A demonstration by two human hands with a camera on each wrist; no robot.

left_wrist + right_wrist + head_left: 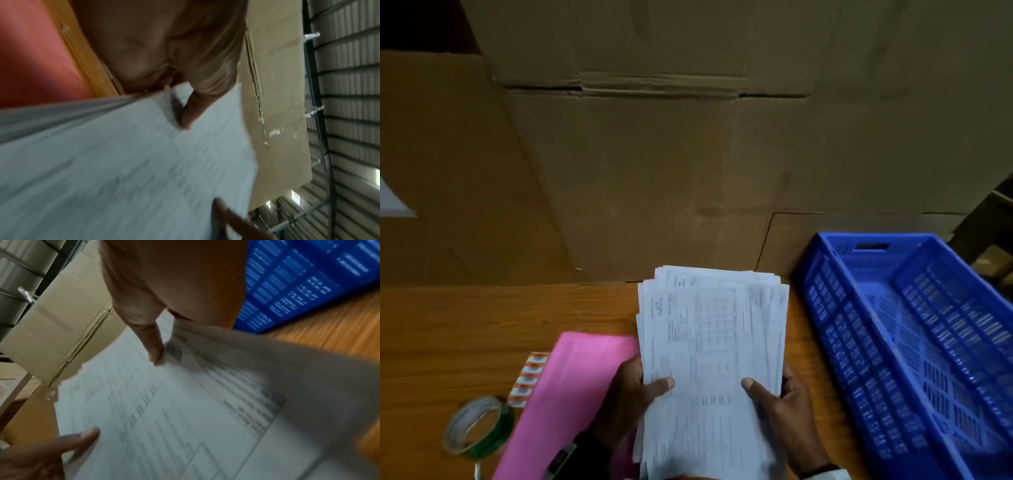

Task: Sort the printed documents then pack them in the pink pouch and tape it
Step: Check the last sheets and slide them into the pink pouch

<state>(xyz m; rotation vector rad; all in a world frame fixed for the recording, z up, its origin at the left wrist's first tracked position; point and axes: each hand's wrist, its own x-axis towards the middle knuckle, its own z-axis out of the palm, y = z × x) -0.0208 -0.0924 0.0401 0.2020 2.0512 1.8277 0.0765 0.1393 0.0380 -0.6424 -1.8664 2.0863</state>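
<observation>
I see both hands on one stack of printed papers [710, 359], held up over the desk [465, 335]. My left hand [631, 399] grips the stack's left edge, thumb on the top sheet, fingers curled behind. My right hand [787, 407] grips the right edge the same way, thumb pressing the front page. In the right wrist view that thumb [154, 344] pins the sheet near a barcode. The sheets are fanned and uneven at the far end, so I judge the sorting as just under way, not finished; the pictures are blurred, so the print can't be read.

The pink pouch [565, 394] lies flat on the desk just left of and partly under my left hand, nothing in it as far as I can tell. The tape roll [479, 426] sits further left of the pouch, near it. A strip of orange-and-white labels [529, 378] pokes out beside the pouch's left edge. The blue crate [822, 298] stands to the right of my right hand, close by. Cardboard boxes [654, 171] wall off the space beyond the hands.

Left to do, I reckon: finish sorting, square the stack, slide it into the pouch, tape it shut.
</observation>
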